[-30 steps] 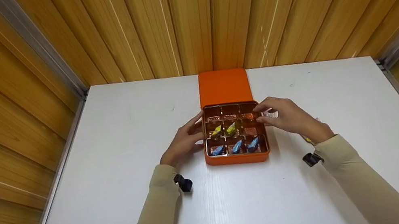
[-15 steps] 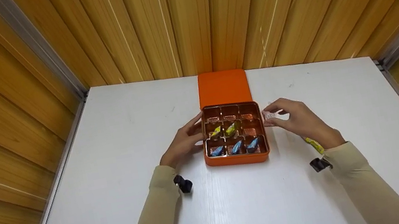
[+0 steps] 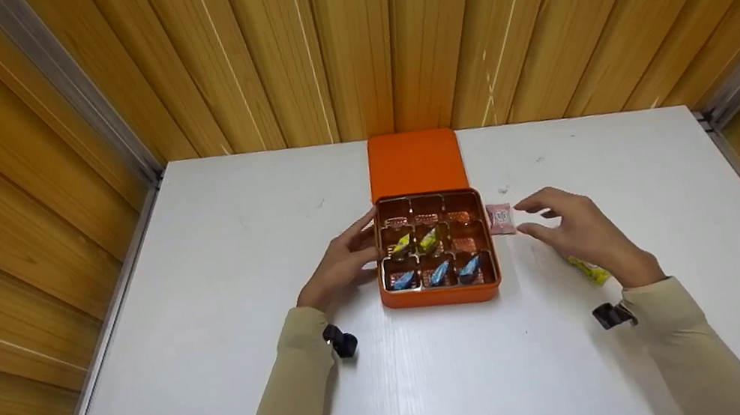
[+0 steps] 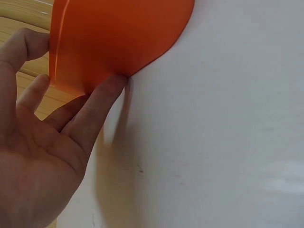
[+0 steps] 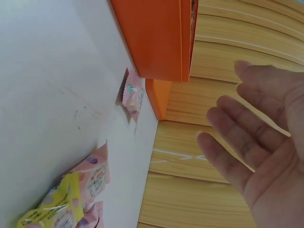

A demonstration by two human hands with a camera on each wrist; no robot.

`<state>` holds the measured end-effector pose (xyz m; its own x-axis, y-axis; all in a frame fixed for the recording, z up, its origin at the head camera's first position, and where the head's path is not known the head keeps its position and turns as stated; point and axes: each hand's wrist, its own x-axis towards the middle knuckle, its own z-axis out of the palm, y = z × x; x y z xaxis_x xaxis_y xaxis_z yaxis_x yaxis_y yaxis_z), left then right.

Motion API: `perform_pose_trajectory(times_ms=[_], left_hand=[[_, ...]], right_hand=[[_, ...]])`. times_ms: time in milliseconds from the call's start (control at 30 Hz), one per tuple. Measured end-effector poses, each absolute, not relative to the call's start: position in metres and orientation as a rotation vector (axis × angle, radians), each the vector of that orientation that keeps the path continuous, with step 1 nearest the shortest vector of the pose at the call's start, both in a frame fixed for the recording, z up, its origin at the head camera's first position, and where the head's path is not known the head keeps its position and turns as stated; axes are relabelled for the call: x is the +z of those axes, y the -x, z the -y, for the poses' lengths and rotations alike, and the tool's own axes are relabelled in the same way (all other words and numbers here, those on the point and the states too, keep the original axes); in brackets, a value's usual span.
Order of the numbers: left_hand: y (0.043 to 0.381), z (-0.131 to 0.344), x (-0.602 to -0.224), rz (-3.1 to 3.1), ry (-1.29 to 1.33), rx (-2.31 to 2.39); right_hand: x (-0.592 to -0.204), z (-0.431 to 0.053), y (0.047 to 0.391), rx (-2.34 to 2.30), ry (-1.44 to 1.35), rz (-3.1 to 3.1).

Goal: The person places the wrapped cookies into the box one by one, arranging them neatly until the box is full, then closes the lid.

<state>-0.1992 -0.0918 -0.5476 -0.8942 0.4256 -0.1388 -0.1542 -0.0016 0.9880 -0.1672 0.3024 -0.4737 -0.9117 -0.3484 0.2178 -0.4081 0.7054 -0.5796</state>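
Observation:
An orange tin (image 3: 440, 296) stands on the table, its brown tray divided into compartments. Blue-wrapped candies (image 3: 439, 272) sit in the near row, and two yellow-wrapped candies (image 3: 429, 238) in the middle row. My left hand (image 3: 341, 262) rests its fingertips and thumb against the tin's left wall; the left wrist view shows this contact from below. To the right of the tin, a pink-wrapped candy (image 3: 501, 219) lies on the table close to the wall. My right hand (image 3: 583, 231), thumb and fingers parted, hovers just right of that candy and holds nothing.
The orange lid (image 3: 415, 160) lies behind the tin, near the wooden wall (image 3: 355, 35). A yellow-wrapped candy (image 5: 59, 204) and pink-wrapped candies (image 5: 92, 178) lie together on the white table (image 5: 52, 95), partly hidden by my right hand in the head view.
My right hand has drawn back rightward from the tin's right edge. Its fingers, at the pink candy half a second ago, are now apart from it. The left hand stays put.

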Motion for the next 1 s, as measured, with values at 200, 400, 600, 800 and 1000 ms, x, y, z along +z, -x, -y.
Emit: perform_pose_trajectory(times_ms=[200, 400, 600, 800, 1000], left_hand=[[0.2, 0.091, -0.549, -1.921, -0.29, 1.925], [0.2, 0.092, -0.549, -1.906, -0.293, 1.938], [0.2, 0.092, -0.549, -1.873, -0.268, 1.947], [0.201, 0.092, -0.549, -1.875, -0.259, 1.949], [0.202, 0.091, -0.549, -1.935, -0.238, 1.906]], right_hand=[[-0.478, -0.315, 0.158, 0.968, -0.618, 2.808], [-0.48, -0.328, 0.15, 0.961, -0.567, 2.842], [-0.48, -0.338, 0.144, 0.944, -0.526, 2.856], [-0.479, -0.345, 0.137, 0.922, -0.467, 2.907], [-0.483, -0.35, 0.135, 0.847, -0.449, 2.903]])
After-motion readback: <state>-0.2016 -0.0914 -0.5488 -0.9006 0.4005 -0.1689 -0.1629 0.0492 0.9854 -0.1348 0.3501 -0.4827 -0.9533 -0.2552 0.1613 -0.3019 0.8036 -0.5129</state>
